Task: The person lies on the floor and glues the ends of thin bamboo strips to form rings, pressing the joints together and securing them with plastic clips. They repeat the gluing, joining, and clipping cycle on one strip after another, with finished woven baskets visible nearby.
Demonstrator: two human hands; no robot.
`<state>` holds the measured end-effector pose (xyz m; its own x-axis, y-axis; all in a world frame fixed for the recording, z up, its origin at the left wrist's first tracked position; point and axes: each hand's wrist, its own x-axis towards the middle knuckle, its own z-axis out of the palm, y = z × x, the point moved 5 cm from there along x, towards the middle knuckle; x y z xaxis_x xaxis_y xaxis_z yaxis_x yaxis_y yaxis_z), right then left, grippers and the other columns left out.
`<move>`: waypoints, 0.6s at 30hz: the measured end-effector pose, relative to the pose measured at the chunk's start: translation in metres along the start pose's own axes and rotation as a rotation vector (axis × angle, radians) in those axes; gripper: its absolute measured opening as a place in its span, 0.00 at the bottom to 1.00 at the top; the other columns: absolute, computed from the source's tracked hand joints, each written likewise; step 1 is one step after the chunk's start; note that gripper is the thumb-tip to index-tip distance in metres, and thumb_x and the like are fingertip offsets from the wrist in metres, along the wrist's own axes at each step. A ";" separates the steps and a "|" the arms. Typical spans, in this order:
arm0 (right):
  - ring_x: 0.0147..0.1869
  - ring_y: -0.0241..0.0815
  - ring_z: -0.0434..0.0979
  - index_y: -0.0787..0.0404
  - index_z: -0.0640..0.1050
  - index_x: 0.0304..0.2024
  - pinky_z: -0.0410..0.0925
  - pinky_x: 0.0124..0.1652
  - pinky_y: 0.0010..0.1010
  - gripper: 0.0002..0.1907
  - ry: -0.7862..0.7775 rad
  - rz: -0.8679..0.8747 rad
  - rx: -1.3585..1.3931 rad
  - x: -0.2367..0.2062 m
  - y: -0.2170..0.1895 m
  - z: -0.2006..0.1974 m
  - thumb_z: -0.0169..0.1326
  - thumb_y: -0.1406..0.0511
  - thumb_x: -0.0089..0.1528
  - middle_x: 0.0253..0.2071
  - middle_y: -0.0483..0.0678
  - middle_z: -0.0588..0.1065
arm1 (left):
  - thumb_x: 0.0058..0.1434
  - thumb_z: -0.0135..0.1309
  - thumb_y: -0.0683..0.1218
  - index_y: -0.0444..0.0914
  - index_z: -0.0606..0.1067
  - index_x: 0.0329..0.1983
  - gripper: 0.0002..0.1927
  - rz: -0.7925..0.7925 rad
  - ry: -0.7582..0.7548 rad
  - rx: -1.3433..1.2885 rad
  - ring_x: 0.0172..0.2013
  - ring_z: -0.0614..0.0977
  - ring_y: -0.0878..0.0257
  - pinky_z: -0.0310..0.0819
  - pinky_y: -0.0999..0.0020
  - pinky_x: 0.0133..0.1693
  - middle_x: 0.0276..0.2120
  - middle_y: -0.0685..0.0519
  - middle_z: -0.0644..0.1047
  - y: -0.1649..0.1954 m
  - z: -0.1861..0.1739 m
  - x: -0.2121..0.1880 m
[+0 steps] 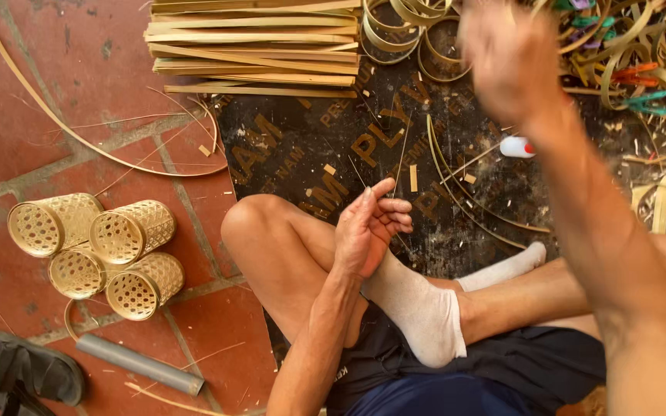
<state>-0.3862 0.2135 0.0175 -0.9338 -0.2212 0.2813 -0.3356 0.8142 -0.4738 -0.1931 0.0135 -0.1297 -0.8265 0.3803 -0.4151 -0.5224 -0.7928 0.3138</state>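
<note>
The left hand (368,227) is being held above the bent knee, palm turned upward, fingers loosely curled and the forefinger stretched out; a very thin bamboo sliver (400,158) appears to be running up from the fingertips, though whether it is being pinched cannot be told. The right hand (506,58) is being raised toward the upper part of the view and is blurred, so how far it is opened cannot be told, and nothing can be seen held in it. Beneath the hands, a dark printed board (310,146) is lying on the red tiled floor (63,92), with curved bamboo strips (464,192) and a small white bottle (516,147) resting on it. A stack of flat bamboo slats (256,46) is lying at the board's far edge, beside coiled bamboo rings (418,31). Four small woven baskets (98,250) are lying on their sides on the floor, well apart from the left hand, near a grey tube (140,364) and a dark sandal (25,370).
</note>
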 end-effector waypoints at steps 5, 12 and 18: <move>0.42 0.52 0.79 0.59 0.83 0.39 0.71 0.39 0.42 0.11 -0.220 0.300 -0.107 -0.207 0.019 0.023 0.64 0.62 0.56 0.38 0.50 0.79 | 0.78 0.49 0.43 0.30 0.74 0.55 0.11 0.040 0.002 0.067 0.38 0.83 0.57 0.81 0.57 0.43 0.40 0.44 0.81 -0.006 -0.018 0.000; 0.46 0.50 0.78 0.59 0.81 0.39 0.68 0.47 0.41 0.04 -0.185 0.217 -0.125 -0.261 0.042 0.011 0.62 0.67 0.63 0.39 0.48 0.78 | 0.78 0.51 0.40 0.28 0.74 0.58 0.11 0.060 0.024 0.163 0.37 0.82 0.58 0.80 0.61 0.39 0.42 0.43 0.80 -0.012 -0.009 -0.002; 0.48 0.45 0.77 0.62 0.79 0.41 0.69 0.50 0.33 0.06 -0.183 0.204 0.486 -0.283 0.008 -0.023 0.60 0.72 0.61 0.40 0.47 0.78 | 0.71 0.50 0.43 0.29 0.69 0.64 0.21 0.144 0.016 0.196 0.51 0.84 0.51 0.85 0.57 0.47 0.52 0.41 0.80 0.002 0.034 -0.023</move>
<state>-0.1213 0.2949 -0.0467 -0.9777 -0.2097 0.0145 -0.1238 0.5187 -0.8459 -0.1819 0.0192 -0.0908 -0.8928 0.2608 -0.3673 -0.4313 -0.7303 0.5298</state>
